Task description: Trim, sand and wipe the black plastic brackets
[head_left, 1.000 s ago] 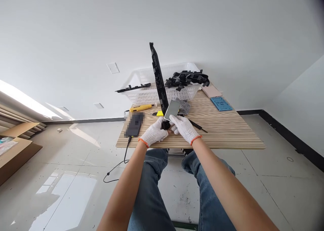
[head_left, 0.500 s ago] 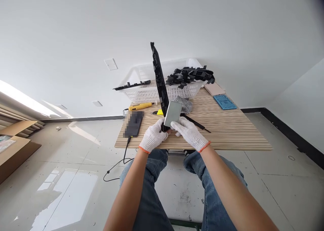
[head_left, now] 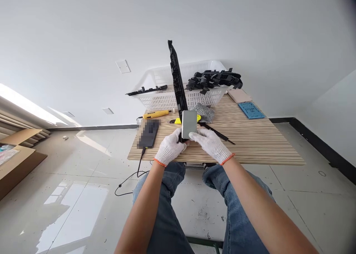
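Observation:
My left hand, in a white knit glove, is closed around the lower end of a long black plastic trim strip that points up and away over the table. In my gloved right hand is a flat grey sanding block, or a pad that looks like one, pinched by its lower right corner. The block covers part of the strip's lower end, and I cannot tell whether they touch. Behind it lie a yellow utility knife, a speckled grey cloth and a black screwdriver-like tool.
A white plastic basket stands at the back, with several black plastic parts on its right. A yellow corded tool and a phone lie at left. A blue packet and a pale pink pad lie at right.
The grey block has turned from a tilt to nearly upright and uncovers more of the yellow knife. Both hands keep their holds. The view has shifted slightly.

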`<state>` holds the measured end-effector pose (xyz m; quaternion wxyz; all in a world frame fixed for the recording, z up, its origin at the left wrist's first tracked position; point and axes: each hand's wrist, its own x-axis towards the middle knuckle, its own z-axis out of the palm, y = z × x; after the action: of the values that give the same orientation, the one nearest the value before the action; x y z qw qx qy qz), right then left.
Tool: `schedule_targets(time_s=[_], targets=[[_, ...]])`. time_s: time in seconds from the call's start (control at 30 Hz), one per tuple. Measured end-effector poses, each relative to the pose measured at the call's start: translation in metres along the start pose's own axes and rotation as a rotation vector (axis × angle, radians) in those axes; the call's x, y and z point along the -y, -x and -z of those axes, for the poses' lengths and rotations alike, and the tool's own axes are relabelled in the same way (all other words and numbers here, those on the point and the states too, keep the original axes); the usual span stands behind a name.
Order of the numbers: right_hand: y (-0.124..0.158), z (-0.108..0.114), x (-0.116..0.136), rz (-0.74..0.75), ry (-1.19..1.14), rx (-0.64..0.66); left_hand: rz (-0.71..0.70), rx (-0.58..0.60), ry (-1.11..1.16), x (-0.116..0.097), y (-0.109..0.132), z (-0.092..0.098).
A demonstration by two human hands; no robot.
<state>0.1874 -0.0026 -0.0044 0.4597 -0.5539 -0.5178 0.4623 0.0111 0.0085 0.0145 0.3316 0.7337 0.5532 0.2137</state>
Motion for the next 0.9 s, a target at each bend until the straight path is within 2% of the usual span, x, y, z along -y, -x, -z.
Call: schedule_targets(time_s=[0.23,0.37,0.57,0.67,0.77,0.9], targets=[[0.0034,0.0004,-0.0011,-0.011,0.016,-0.233,-0.01,-0.021,-0.003,0.0016,-0.0004,-0.0024],[0.0026,0.0016,-0.0045,-0.086,-0.037,-0.362,-0.021,-0.058,-0.042,0.0047,0.0008,-0.0043],[0.0056,0.0036,0.0003,-0.026,0.032,-0.166,-0.01,-0.067,-0.059,0.007,0.007,-0.0017],[0.0061,0.0043,0.0014,-0.016,0.052,-0.109,-0.003,-0.059,-0.065,0.0074,0.0086,0.0],[0.0054,0.0048,0.0,-0.02,0.068,-0.082,0.002,-0.048,-0.063,0.0063,0.0086,0.0007],[0.0046,0.0052,-0.0023,0.027,0.109,-0.107,0.021,-0.048,-0.099,0.0044,0.0078,0.0003]])
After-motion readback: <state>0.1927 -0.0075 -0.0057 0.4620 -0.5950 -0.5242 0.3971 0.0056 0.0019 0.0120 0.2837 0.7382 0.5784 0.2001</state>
